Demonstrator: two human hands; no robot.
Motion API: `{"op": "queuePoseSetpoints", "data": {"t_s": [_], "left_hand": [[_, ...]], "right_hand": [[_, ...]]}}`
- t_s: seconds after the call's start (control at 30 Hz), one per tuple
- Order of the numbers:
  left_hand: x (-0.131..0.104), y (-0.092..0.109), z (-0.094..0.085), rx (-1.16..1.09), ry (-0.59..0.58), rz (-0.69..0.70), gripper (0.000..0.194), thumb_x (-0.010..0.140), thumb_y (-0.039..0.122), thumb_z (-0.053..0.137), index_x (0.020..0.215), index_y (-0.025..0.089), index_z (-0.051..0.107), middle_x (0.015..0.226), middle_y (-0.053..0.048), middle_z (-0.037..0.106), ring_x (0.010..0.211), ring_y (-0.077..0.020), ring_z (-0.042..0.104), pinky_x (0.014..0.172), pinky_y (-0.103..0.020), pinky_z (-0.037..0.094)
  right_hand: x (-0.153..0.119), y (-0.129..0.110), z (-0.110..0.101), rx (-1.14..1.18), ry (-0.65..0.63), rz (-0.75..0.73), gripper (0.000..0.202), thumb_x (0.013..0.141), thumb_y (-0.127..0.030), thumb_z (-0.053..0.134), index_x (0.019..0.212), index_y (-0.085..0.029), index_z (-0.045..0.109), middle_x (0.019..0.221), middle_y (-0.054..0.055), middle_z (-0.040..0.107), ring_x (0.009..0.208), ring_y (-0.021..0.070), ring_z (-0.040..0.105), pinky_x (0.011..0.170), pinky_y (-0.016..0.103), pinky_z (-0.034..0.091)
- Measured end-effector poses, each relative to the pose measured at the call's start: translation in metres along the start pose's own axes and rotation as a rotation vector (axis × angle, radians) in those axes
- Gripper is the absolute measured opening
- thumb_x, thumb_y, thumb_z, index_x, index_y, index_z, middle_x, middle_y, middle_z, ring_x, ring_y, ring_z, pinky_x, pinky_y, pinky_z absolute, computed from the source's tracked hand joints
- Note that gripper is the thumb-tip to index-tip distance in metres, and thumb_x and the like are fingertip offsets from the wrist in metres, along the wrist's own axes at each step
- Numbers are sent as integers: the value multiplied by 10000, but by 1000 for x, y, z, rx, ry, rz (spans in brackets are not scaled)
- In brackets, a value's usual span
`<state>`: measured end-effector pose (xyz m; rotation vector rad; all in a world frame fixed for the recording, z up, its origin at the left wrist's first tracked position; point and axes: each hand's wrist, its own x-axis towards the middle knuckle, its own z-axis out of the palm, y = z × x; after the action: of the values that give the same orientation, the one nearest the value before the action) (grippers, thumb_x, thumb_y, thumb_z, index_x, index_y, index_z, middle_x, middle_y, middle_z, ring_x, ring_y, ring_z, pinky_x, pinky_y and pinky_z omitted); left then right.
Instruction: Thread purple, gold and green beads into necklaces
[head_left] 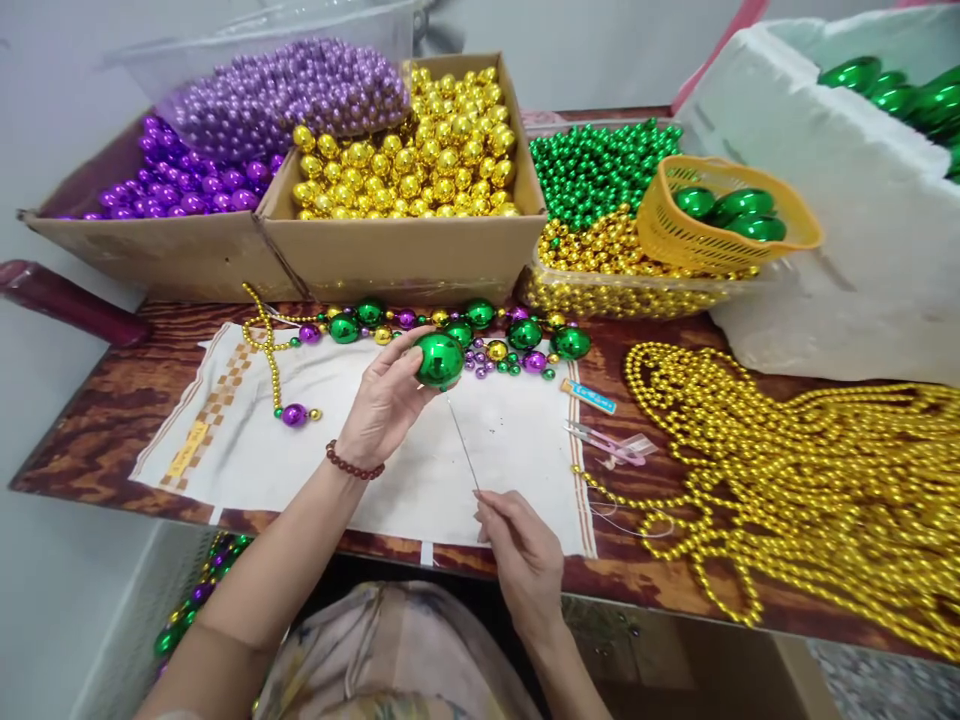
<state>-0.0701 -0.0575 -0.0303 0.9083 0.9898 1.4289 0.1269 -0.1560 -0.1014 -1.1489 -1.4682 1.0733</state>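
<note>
Between the thumb and fingers of my left hand [390,400] is a large shiny green bead [440,360], raised above the white cloth [300,450]. My right hand [521,555] pinches the lower end of a long thin needle [463,440], whose upper end meets the underside of the green bead. How deep the needle goes into the bead is hidden. Behind the hands lies a strung row of green, purple and gold beads [369,313]. A gold bead strand [275,380] ending in a purple bead [294,415] rests on the cloth to the left.
Cardboard boxes of purple beads [195,190] and gold beads [405,165] stand at the back. Right of them are a bin of small green beads [600,165] and a yellow basket [660,215]. Pink-handled scissors [607,443] and heaped gold strands [810,480] lie at right.
</note>
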Motion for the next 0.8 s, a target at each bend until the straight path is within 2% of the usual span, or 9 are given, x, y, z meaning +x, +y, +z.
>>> {"op": "queuePoseSetpoints", "data": {"t_s": [0.1,0.23,0.33,0.47,0.63,0.8], "left_hand": [[1,-1,-2,20,-15,23,342,919,468,599,1209,287,619,1277,-84,627,1152,-252,627,927,-479,559],[0,-4,-2,-131,26,-25,317,863,397,697,1152,272,658,1239,-64,641,1104,-226,635,928,-443,555],[-1,-4,2,-241,61,-59,320,816,353,759,1113,255,692,1198,-55,656,1048,-202,641,919,-407,553],[-8,-6,11,-268,75,-54,322,786,324,794,1092,246,727,1136,-52,677,998,-187,649,896,-360,553],[-27,-15,21,-153,56,48,360,776,268,811,1128,291,739,1133,-38,665,966,-151,633,838,-257,544],[-39,-18,24,9,48,206,419,790,221,797,1190,321,722,1217,-44,592,1138,-186,577,935,-253,522]], "right_hand": [[1,0,1,-4,-8,-4,164,948,-209,595,1001,-243,747,706,5,623,600,163,614,557,303,498],[3,1,4,2,-10,2,163,951,-187,594,1006,-233,741,722,2,625,602,144,608,547,276,486],[3,2,8,35,1,-11,167,954,-160,587,1014,-228,727,733,-6,621,591,118,593,537,242,480],[5,4,14,56,15,-26,173,964,-135,570,1028,-222,705,751,-16,599,599,94,578,563,220,473],[10,6,22,64,51,-67,199,974,-103,545,1055,-232,673,747,-29,569,635,91,573,617,231,465],[13,7,27,94,46,-118,216,965,-73,543,1048,-233,662,774,-21,587,646,97,570,617,244,459]]}}
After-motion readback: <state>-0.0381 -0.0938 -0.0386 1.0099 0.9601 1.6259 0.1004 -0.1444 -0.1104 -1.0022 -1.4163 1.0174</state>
